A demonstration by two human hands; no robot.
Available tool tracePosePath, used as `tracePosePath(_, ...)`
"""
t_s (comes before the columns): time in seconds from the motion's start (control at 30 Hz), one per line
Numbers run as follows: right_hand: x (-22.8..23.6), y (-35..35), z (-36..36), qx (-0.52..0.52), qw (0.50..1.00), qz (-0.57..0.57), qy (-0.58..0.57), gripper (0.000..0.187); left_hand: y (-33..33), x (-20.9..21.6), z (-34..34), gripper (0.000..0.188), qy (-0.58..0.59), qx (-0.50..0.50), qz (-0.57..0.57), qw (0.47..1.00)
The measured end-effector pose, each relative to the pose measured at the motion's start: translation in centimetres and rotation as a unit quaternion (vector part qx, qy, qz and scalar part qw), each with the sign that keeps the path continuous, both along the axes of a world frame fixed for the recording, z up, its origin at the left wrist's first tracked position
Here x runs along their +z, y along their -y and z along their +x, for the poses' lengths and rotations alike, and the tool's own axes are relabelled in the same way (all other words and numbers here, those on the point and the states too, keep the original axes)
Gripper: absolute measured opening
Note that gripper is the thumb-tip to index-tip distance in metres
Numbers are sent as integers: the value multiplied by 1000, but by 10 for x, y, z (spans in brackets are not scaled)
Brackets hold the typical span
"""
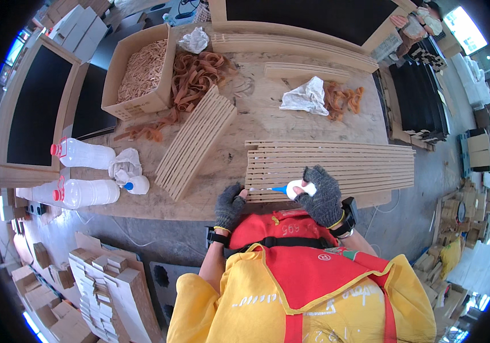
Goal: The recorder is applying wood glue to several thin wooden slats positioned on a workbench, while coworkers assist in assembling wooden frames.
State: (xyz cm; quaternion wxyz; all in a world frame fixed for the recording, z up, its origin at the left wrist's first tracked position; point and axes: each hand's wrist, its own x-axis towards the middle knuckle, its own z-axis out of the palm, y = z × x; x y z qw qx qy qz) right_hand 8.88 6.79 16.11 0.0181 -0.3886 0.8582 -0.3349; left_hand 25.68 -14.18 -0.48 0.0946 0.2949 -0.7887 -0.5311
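Woodworking workshop: plywood workbench (290,123), stacked wooden slats (336,166).

Glue bottle (300,188): small, white, blue nozzle pointing left, lying near-horizontal, frame centre.
Wooden slats (336,166): pale strips laid side by side, flat, centre-right of frame, under the nozzle.

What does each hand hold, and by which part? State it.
Right hand grips a small white glue bottle around its body. Left hand holds nothing, resting on the wooden slats.
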Motion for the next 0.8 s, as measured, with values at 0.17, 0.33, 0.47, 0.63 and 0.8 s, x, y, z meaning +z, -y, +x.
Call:
tracePosePath(0.17,9,-10,-6,-21,999,14,24,35,-1,-3,1,31,-10,0,24,1000)
tracePosePath(0.33,5,-29,-15,-34,999,23,5,33,-7,0,2,28,-36,36,48,997)
tracePosePath(0.47,4,-41,-24,-29,1000,1,1,32,-10,4,1,30,-30,57,28,998)
tracePosePath(0.63,5,-63,-38,-16,1000,14,8,32,-20,4,6,37,-16,145,-27,989)
tracePosePath(0.8,-5,-96,-58,-21,1000,-5,-4,33,-60,49,-15,56,-8,164,-295,941)
